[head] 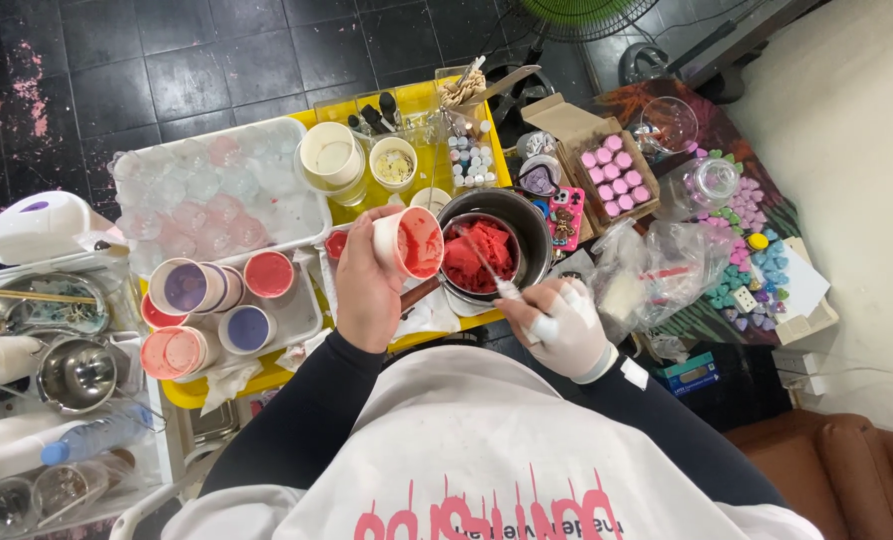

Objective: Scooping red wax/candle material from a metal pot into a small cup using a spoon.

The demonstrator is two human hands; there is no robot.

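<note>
My left hand (364, 282) holds a white paper cup (407, 242) tipped on its side, its inside coated red, its mouth facing a dark metal pot (526, 225). The pot holds a red wax-like mass (476, 255). My right hand (558, 318), in a white glove, grips a thin white-handled stirring tool (496, 275) whose tip rests in the red mass. Both hands work over a yellow tray (421, 100).
Left of the pot lie several cups stained red, purple and pink (206, 310), and a white tray of clear round moulds (211, 195). Behind stand cream cups (331, 155) and small bottles (469, 160). A box of pink pieces (616, 178), plastic bags and coloured shapes lie right.
</note>
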